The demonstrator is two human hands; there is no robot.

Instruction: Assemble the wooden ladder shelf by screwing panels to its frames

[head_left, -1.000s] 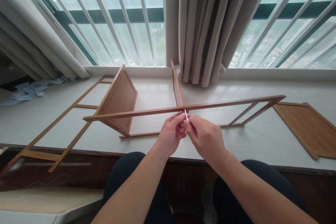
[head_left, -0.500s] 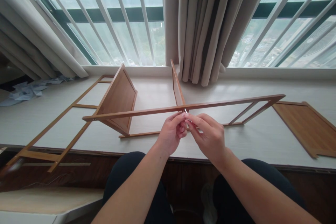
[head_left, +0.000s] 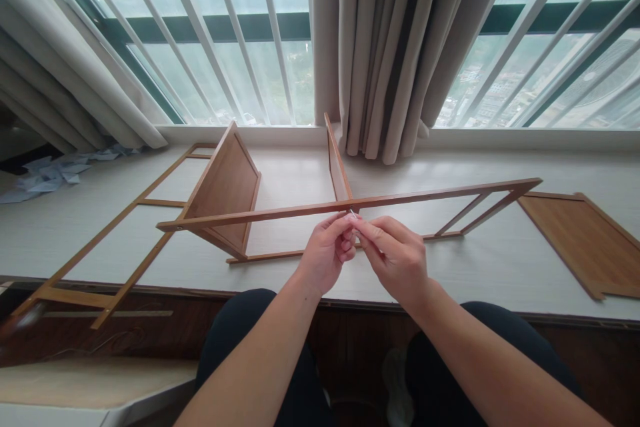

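Just below the long front rail of a brown wooden frame [head_left: 280,213], my two hands meet at the fingertips. My right hand [head_left: 395,250] is closed in a pinch on a thin silvery metal rod [head_left: 353,213], of which only a short end shows. My left hand [head_left: 327,250] is closed too, thumb and forefinger against the same spot; whatever it grips is hidden. Two wooden panels join the frame: a wide one [head_left: 225,193] at its left end and a narrower-looking one [head_left: 339,160] right behind my fingers.
A separate ladder-like wooden frame [head_left: 140,201] lies at the left, partly over the ledge's edge. Another flat wooden panel [head_left: 585,233] rests at the right. Crumpled paper [head_left: 47,173] lies far left. Curtains [head_left: 380,53] hang behind the white ledge [head_left: 480,273], before barred windows.
The metal rod shows shorter and lower at my fingertips, and my right fingers have shifted slightly. My left hand and the wooden frame look almost the same.
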